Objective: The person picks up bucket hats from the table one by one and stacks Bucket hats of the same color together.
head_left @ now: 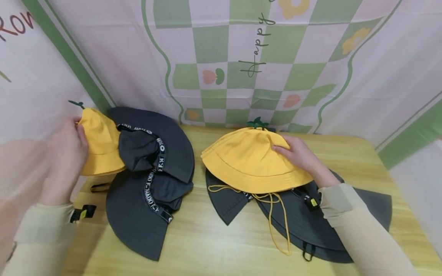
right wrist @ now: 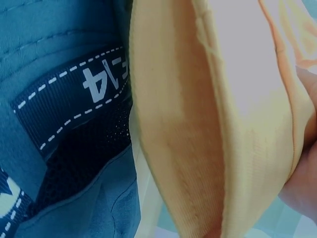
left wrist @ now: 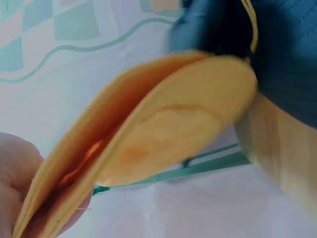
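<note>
At the left, my left hand (head_left: 67,155) grips a small yellow bucket hat (head_left: 101,140) topped with a green sprout. Its brim is folded nearly flat in the left wrist view, with part of the hand (left wrist: 20,173) at the edge. My right hand (head_left: 299,153) pinches the crown of another yellow bucket hat (head_left: 255,165) on the right side. Layered edges and more than one sprout (head_left: 258,122) suggest stacked hats there; the exact number is hidden. A yellow cord (head_left: 284,230) hangs from it over dark wide-brimmed hats (head_left: 304,226). Some right fingertips are hidden.
Two dark hats with lettered bands, an upper one (head_left: 176,145) and a lower one (head_left: 134,214), lie beside the left hand on the wooden table (head_left: 203,253). A patterned cloth (head_left: 241,50) hangs behind the table. Black straps (head_left: 308,251) stick out at the right.
</note>
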A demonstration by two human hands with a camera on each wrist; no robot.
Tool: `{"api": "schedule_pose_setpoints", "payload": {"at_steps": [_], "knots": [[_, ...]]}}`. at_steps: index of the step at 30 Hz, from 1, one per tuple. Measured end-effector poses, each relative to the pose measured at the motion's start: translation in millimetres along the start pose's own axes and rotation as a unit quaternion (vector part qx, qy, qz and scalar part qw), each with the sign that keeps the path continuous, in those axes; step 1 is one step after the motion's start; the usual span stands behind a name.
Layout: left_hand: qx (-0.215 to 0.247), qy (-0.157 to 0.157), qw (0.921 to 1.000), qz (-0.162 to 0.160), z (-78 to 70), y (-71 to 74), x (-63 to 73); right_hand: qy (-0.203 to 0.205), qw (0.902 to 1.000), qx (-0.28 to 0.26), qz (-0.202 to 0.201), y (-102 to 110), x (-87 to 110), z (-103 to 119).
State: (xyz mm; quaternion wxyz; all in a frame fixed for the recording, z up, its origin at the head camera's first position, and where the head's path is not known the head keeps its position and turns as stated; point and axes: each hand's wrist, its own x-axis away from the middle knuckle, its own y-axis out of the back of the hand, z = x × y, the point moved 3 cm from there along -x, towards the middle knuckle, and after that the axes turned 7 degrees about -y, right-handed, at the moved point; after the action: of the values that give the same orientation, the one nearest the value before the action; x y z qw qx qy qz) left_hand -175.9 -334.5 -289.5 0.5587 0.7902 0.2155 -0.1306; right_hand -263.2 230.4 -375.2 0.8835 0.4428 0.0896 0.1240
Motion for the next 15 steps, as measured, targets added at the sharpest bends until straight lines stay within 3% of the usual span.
{"api": "schedule_pose_setpoints", "payload": {"at_steps": [2, 4, 9, 10, 15], "knots": [[0.012, -0.003, 0.9998, -0.018, -2.1, 5.6, 0.9, -0.003, 1.0000, 0.000, 0.002, 0.7, 0.5, 0.7], [-0.010, -0.022, 0.9994, -0.023, -5.2, 12.0, 3.0, -0.006, 1.0000, -0.001, 0.005, 1.3, 0.9, 1.8], [-0.021, -0.034, 0.9960, -0.080, -17.9, 27.3, 3.4, -0.016, 0.9998, 0.001, 0.010, 1.9, 1.2, 3.9], [0.005, -0.027, 0.9948, -0.098, -21.0, 29.4, 2.7, -0.016, 0.9998, 0.003, 0.009, 1.8, 1.1, 4.0], [-0.001, -0.051, 0.9906, -0.127, -41.5, 34.7, 4.1, -0.009, 0.9999, 0.006, 0.002, 1.3, 0.3, 4.2]]}}
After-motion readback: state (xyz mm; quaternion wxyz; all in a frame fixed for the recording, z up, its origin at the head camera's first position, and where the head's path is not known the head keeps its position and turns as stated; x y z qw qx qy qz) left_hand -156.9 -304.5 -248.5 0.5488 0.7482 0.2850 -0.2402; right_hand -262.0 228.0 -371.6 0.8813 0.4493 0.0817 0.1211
